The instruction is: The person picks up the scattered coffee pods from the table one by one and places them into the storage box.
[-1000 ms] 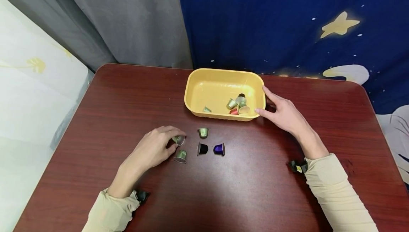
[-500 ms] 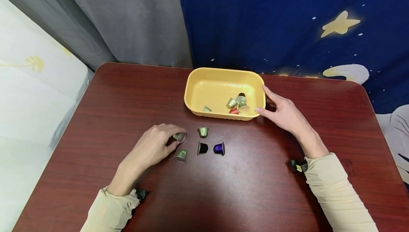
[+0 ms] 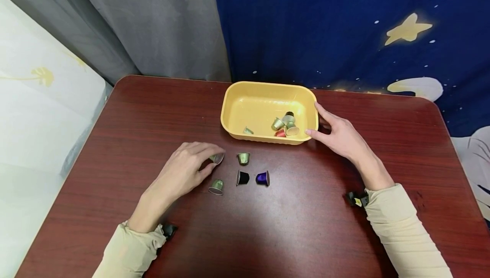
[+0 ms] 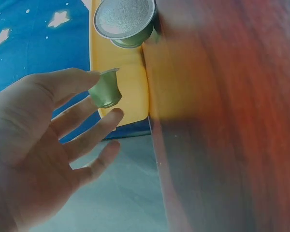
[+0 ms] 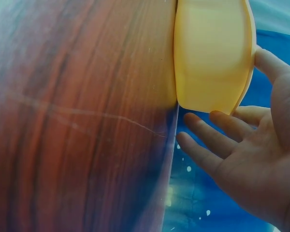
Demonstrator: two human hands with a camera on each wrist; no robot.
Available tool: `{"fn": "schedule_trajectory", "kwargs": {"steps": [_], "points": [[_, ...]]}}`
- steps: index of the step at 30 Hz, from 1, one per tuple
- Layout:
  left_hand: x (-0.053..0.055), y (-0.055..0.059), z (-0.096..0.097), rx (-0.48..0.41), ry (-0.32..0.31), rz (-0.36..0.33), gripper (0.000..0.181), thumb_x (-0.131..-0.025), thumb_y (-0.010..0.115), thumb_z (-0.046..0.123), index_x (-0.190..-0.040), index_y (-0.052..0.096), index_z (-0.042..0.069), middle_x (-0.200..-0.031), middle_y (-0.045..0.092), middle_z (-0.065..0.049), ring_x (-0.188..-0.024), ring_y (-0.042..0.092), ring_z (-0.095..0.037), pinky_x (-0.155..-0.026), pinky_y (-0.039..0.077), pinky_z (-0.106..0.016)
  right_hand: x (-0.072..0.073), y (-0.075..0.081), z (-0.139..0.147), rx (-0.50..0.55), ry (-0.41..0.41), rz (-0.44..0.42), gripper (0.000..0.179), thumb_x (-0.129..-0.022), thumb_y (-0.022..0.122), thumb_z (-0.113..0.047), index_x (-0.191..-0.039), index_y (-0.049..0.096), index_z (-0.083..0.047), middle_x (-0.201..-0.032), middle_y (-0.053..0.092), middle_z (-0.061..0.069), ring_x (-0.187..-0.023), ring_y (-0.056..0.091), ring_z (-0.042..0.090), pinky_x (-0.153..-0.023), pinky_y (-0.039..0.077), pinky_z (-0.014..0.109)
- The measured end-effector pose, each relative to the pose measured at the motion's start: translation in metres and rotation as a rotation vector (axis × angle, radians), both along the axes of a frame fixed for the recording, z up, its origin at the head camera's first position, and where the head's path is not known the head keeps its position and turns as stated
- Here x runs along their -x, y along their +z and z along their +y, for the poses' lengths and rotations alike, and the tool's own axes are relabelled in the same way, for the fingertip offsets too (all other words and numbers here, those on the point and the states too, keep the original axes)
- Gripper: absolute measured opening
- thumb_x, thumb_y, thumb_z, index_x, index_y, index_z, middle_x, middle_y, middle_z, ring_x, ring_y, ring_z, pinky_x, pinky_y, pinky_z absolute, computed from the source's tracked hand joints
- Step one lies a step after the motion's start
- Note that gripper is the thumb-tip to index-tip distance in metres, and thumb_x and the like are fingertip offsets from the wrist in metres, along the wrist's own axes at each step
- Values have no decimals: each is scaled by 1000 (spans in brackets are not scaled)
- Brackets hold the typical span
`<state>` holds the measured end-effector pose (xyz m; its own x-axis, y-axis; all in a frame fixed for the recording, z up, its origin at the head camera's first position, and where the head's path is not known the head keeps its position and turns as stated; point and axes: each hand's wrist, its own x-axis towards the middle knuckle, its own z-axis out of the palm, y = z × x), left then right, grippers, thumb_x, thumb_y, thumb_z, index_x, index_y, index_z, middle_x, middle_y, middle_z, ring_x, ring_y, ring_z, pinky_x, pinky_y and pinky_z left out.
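Observation:
In the head view my left hand (image 3: 187, 163) pinches a green coffee capsule (image 3: 217, 157) between thumb and fingertips. The left wrist view shows that capsule (image 4: 105, 89) raised off the table, the other fingers spread. Another green capsule (image 3: 216, 187) lies by the left thumb. To the right rest a green capsule (image 3: 243, 158), a black capsule (image 3: 243, 178) and a purple capsule (image 3: 263, 178). My right hand (image 3: 340, 135) holds the right end of a yellow basin (image 3: 269, 86), thumb over the rim near the front corner, fingers along its end wall (image 5: 208, 58).
Inside the basin lie several capsules, among them green ones (image 3: 277, 124) and a red one (image 3: 280, 133). The basin stands near the far edge of the dark red wooden table (image 3: 306, 227). Grey and blue curtains (image 3: 325, 27) hang behind it.
My left hand has moved slightly away from me and to the right with the green capsule in its fingers. The right hand and the basin have stayed in place.

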<state>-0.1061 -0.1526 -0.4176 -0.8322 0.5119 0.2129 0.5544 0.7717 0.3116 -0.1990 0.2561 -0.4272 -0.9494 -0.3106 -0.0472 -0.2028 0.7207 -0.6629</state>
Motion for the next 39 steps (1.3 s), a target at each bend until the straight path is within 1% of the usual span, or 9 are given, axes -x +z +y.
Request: {"fn": "schedule_trajectory", "kwargs": {"steps": [7, 11, 18, 25, 30, 35, 39], "points": [[4, 2, -1, -19, -23, 63, 37, -85, 75, 9, -121, 69, 18, -120, 66, -1, -119, 57, -24, -95, 43, -46, 0, 0, 1, 5, -2, 0, 84, -90, 72, -45, -158, 26, -27, -141, 56, 14, -126, 56, 27, -106, 40, 49], [6, 4, -1, -19, -38, 87, 38, -85, 75, 9, -121, 69, 17, -121, 67, -2, -120, 57, -24, -98, 41, -47, 0, -1, 1, 16, -1, -1, 84, -90, 72, -44, -158, 25, -28, -140, 57, 13, -125, 57, 26, -105, 41, 49], [12, 8, -1, -22, -56, 111, 37, -86, 73, 9, -122, 69, 17, -121, 67, -2, -122, 57, -24, -101, 39, -46, 0, -1, 1, 42, -1, -6, 83, -90, 72, -42, -158, 26, -30, -136, 60, 13, -124, 58, 26, -104, 42, 49], [19, 15, -1, -24, -72, 143, 36, -86, 74, 9, -121, 70, 15, -121, 68, -3, -122, 57, -27, -104, 37, -48, 0, -1, 1, 48, -2, -5, 83, -90, 73, -42, -158, 26, -32, -137, 59, 13, -123, 58, 26, -104, 43, 49], [23, 21, 0, -14, -73, 144, 35, -87, 73, 10, -122, 69, 15, -122, 67, -3, -120, 58, -25, -104, 38, -47, 0, -2, 1, 47, -1, -8, 83, -90, 72, -42, -158, 26, -31, -138, 58, 13, -123, 58, 26, -103, 44, 49], [26, 22, 1, -24, -87, 158, 36, -87, 73, 9, -122, 69, 14, -123, 67, -4, -119, 58, -24, -104, 37, -46, -1, -4, 0, 49, 5, -11, 83, -90, 72, -41, -158, 25, -29, -139, 57, 14, -123, 59, 27, -101, 45, 49], [32, 25, 2, -32, -103, 170, 37, -87, 73, 8, -123, 69, 14, -123, 67, -4, -121, 57, -25, -105, 37, -47, 0, -4, 1, 44, 5, 3, 84, -90, 73, -40, -158, 26, -28, -138, 58, 15, -122, 59, 27, -101, 45, 49]]}}
